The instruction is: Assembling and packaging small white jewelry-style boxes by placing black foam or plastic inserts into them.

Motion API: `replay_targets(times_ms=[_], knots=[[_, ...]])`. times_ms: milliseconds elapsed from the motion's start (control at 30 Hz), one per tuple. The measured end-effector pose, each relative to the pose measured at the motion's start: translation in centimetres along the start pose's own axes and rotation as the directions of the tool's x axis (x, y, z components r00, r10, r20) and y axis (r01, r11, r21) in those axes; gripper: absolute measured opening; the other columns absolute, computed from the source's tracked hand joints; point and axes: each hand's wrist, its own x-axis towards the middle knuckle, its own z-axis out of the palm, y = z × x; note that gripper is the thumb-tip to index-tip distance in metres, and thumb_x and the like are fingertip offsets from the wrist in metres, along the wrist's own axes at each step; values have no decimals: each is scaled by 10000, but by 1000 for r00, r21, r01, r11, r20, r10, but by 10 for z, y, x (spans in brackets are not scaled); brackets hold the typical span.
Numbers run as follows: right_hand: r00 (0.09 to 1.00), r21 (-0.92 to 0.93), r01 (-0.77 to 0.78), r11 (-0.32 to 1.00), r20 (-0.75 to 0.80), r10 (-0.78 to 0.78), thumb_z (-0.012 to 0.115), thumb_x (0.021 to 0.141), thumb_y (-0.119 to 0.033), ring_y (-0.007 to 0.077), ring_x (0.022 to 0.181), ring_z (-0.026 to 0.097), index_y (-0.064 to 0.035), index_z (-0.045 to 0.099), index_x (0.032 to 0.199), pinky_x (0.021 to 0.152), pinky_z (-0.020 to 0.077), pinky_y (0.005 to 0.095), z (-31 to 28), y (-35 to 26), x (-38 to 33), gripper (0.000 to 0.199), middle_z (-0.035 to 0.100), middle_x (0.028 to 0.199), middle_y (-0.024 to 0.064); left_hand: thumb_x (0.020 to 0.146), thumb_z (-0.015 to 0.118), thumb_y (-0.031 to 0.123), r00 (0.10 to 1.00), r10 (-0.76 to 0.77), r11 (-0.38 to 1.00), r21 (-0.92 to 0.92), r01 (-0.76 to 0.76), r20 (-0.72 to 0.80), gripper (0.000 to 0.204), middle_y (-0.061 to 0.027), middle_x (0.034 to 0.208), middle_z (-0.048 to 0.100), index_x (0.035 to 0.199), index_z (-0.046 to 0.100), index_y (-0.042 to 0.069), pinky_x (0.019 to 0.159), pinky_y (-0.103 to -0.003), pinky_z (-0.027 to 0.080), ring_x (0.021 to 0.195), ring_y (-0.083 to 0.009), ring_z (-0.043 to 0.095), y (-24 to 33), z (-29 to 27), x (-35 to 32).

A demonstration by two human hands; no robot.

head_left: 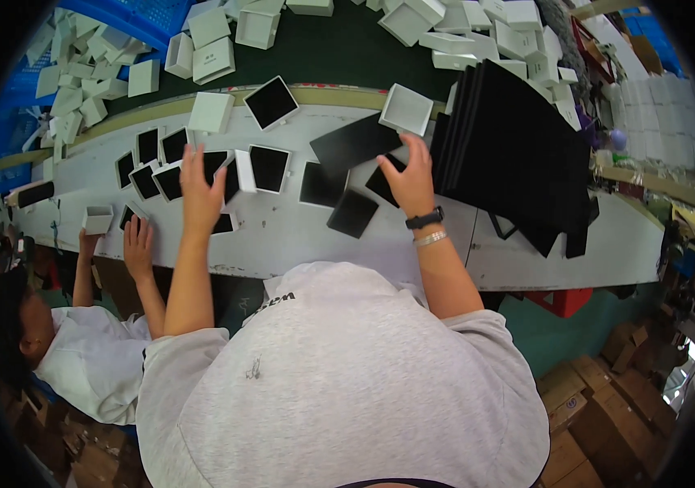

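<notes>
My left hand (201, 189), slightly blurred, is among white boxes with black pads inside. Its fingers are apart and nothing shows in them. Just right of its thumb, a white box (243, 172) stands tilted beside a flat one with a black pad (269, 168). My right hand (413, 180), wearing a dark wristband and bracelets, hovers over loose black pads, thumb apart from its fingers. A black pad (382, 184) lies under its thumb, partly hidden. A larger black sheet (354, 145) and more pads (353, 213) lie left of it. Beyond the fingertips sits an open white box (406, 109).
A tall stack of black sheets (510, 154) stands on the right of the white table (266, 228). Heaped white boxes (213, 61) lie on a dark green surface behind. At left, a co-worker's hands (137, 244) are by a small white box (98, 218).
</notes>
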Motion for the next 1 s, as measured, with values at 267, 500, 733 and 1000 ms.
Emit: replay_targets(times_ms=[267, 500, 733, 1000], knots=[[987, -193, 153, 969, -23, -160, 595, 803, -104, 301, 904, 583, -83, 633, 949, 877, 403, 442, 23, 46, 52, 152, 631, 908, 102, 618, 808, 389, 834, 298, 947, -33, -320, 464, 927, -177, 1366, 429, 1365, 377, 49, 1112, -544, 181, 1328, -332, 342, 127, 122, 21], [941, -16, 267, 964, 219, -257, 642, 794, -100, 314, 973, 560, -48, 603, 1049, 835, 444, 392, -38, -19, -53, 263, 600, 1033, 126, 643, 770, 246, 961, 80, 956, -293, 1, 263, 821, -199, 1154, 528, 1321, 388, -17, 941, -412, 421, 1062, -354, 520, 126, 51, 2], [900, 887, -325, 328, 397, -181, 740, 799, -196, 209, 1171, 489, -39, 337, 1367, 966, 424, 352, -37, -70, -103, 714, 490, 1270, 120, 737, 675, 228, 463, 475, 612, -660, 437, 748, 757, -113, 1229, 547, 1379, 361, -22, 917, -318, 411, 1062, -200, 542, 144, -20, -58], [954, 927, -290, 238, 258, 155, 637, 877, -111, 127, 900, 547, -55, 492, 1177, 808, 469, 292, -37, -26, -129, 338, 556, 980, 32, 851, 573, 330, 164, 386, 276, -283, 918, 908, 445, -74, 1128, 596, 1184, 590, 35, 846, -319, 469, 1017, -160, 540, 100, 23, -90]])
